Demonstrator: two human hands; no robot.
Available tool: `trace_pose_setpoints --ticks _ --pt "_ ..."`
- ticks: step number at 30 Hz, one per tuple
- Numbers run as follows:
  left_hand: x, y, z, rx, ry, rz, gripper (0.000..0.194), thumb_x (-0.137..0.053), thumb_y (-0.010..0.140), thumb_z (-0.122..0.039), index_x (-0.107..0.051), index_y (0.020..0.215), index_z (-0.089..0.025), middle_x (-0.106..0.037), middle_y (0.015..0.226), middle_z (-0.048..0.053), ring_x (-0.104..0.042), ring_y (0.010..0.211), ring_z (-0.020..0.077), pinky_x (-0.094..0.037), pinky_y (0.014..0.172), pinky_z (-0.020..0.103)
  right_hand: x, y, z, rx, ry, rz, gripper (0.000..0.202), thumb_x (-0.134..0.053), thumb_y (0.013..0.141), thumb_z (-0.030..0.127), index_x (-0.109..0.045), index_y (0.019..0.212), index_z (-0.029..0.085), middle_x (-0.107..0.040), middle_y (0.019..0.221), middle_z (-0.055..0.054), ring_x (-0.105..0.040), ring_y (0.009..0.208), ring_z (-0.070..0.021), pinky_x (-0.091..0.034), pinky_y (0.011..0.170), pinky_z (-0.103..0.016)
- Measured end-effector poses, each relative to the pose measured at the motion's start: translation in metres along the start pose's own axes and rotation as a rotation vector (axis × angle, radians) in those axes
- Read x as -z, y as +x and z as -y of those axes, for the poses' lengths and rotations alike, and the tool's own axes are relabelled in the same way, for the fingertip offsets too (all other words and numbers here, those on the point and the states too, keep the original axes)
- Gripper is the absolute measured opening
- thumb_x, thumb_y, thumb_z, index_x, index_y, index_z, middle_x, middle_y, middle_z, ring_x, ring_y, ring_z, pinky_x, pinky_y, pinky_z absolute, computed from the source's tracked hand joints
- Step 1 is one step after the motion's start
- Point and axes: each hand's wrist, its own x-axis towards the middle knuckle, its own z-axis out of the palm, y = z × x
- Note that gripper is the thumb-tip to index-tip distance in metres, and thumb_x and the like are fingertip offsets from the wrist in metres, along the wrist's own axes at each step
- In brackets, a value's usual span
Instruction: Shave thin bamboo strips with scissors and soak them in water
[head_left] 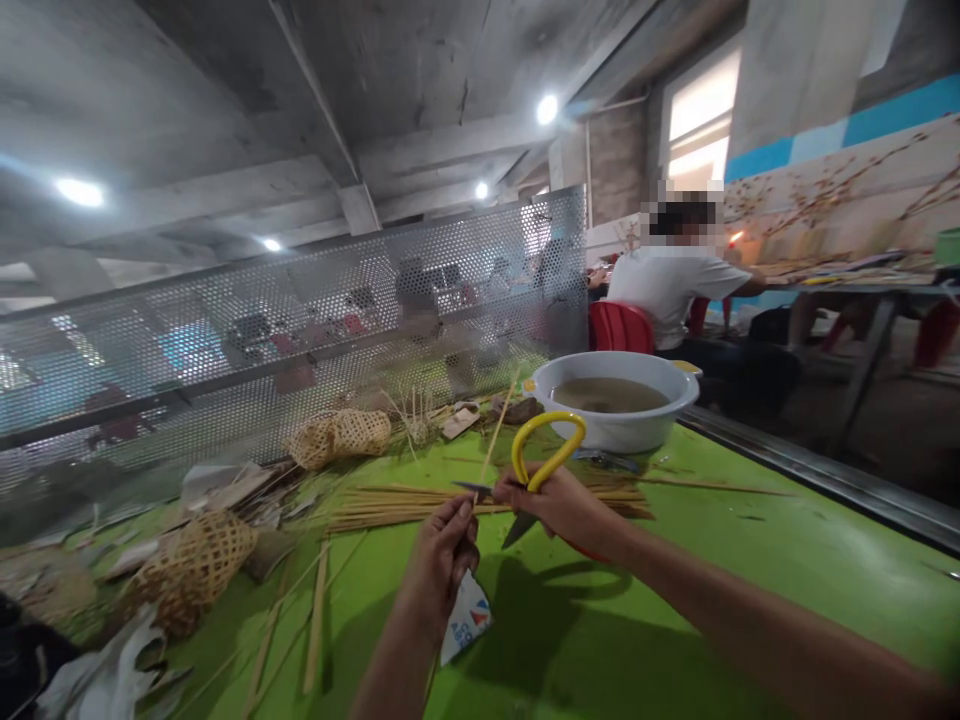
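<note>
My right hand (553, 505) grips a pair of scissors with yellow handles (550, 452). Their blades are spread, one pointing left just above my left fingertips and the other pointing down. With thumb and forefinger closed, my left hand (442, 555) pinches a thin, pale bamboo-like strip (500, 425) that slants upward past the blade. A white printed packet or paper scrap (468, 618) sticks out below the left fingers; whether they hold it, I cannot tell. Behind both hands, a bundle of thin sticks (375, 508) lies across the green table (637, 640).
A white basin (615, 430) of murky water stands at the back right. Woven pieces (199, 555) and scraps crowd the left. A perforated metal screen (315, 310) runs along the back. Beyond it, a person in a white shirt (652, 285) sits on a red chair.
</note>
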Motion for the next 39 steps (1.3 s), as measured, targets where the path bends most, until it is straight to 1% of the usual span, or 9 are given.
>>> trace_pose_setpoints --ticks 4,6,11,17,21,26,32,34,39 --pt "-0.005 -0.007 -0.005 0.028 -0.031 0.002 0.044 -0.078 0.072 -0.032 -0.066 0.109 -0.012 -0.048 0.054 -0.010 -0.022 0.028 -0.0039 -0.023 0.036 0.014 0.014 0.007 0.001 0.040 -0.008 -0.132 0.037 -0.059 0.082 0.053 -0.056 0.069 0.018 -0.040 0.056 0.006 -0.034 0.038 -0.0044 -0.028 0.030 -0.016" --pt "-0.005 -0.008 -0.005 0.023 -0.054 0.012 0.041 -0.077 0.073 -0.030 -0.066 0.109 -0.012 -0.048 0.055 -0.010 -0.023 0.029 -0.0039 -0.024 0.037 0.013 0.014 0.006 0.002 0.035 -0.003 -0.117 0.036 -0.059 0.082 0.052 -0.055 0.069 0.018 -0.041 0.056 0.006 -0.034 0.038 -0.0047 -0.028 0.030 -0.016" --pt "-0.001 -0.005 -0.003 -0.001 -0.082 0.040 0.035 -0.077 0.074 -0.030 -0.067 0.103 -0.013 -0.050 0.056 -0.009 -0.021 0.030 -0.0039 -0.028 0.038 0.014 -0.003 -0.004 0.004 0.068 -0.004 0.074 0.033 -0.061 0.083 0.048 -0.058 0.071 0.018 -0.044 0.059 0.004 -0.038 0.044 -0.0053 -0.030 0.035 -0.015" --pt "-0.003 -0.007 -0.003 0.025 -0.084 0.047 0.035 -0.071 0.081 -0.025 -0.066 0.113 -0.012 -0.046 0.055 -0.010 -0.022 0.030 -0.0035 -0.025 0.037 0.013 0.014 0.005 0.006 0.025 0.030 -0.092 0.034 -0.058 0.083 0.049 -0.055 0.071 0.018 -0.043 0.060 0.004 -0.036 0.040 -0.0047 -0.030 0.032 -0.015" --pt "-0.002 -0.009 -0.003 0.026 -0.086 0.069 0.033 -0.070 0.083 -0.025 -0.065 0.113 -0.012 -0.046 0.055 -0.010 -0.021 0.030 -0.0033 -0.025 0.037 0.013 0.010 0.004 0.007 -0.003 0.019 -0.074 0.034 -0.057 0.083 0.051 -0.053 0.069 0.019 -0.039 0.057 0.005 -0.035 0.040 -0.0063 -0.028 0.032 -0.017" --pt "0.001 -0.008 -0.003 -0.007 -0.072 0.072 0.026 -0.071 0.081 -0.026 -0.066 0.103 -0.013 -0.049 0.058 -0.008 -0.021 0.031 -0.0037 -0.028 0.038 0.014 -0.005 -0.003 0.001 0.213 -0.065 0.000 0.030 -0.058 0.086 0.045 -0.061 0.074 0.018 -0.053 0.066 0.001 -0.046 0.059 -0.0107 -0.037 0.053 -0.021" --pt "0.001 -0.008 -0.001 0.051 -0.034 0.080 0.035 -0.069 0.083 -0.028 -0.065 0.115 -0.013 -0.043 0.055 -0.010 -0.019 0.031 -0.0035 -0.025 0.038 0.014 0.026 0.018 -0.004 0.203 -0.085 -0.250 0.031 -0.056 0.084 0.046 -0.055 0.068 0.019 -0.049 0.061 0.002 -0.044 0.059 -0.0134 -0.035 0.054 -0.024" --pt "0.001 -0.008 0.000 0.053 -0.019 0.072 0.035 -0.068 0.083 -0.029 -0.066 0.114 -0.013 -0.043 0.055 -0.009 -0.018 0.031 -0.0035 -0.026 0.038 0.014 0.031 0.021 -0.002 0.213 -0.092 -0.282 0.031 -0.055 0.083 0.047 -0.054 0.067 0.020 -0.048 0.060 0.002 -0.044 0.059 -0.0136 -0.035 0.054 -0.024" --pt "-0.001 -0.009 -0.002 0.052 -0.022 0.083 0.035 -0.069 0.082 -0.026 -0.066 0.115 -0.013 -0.043 0.055 -0.009 -0.019 0.031 -0.0031 -0.023 0.036 0.014 0.015 0.010 -0.003 0.190 -0.096 -0.143 0.029 -0.056 0.084 0.044 -0.056 0.068 0.019 -0.053 0.062 0.001 -0.048 0.059 -0.0132 -0.037 0.054 -0.022"
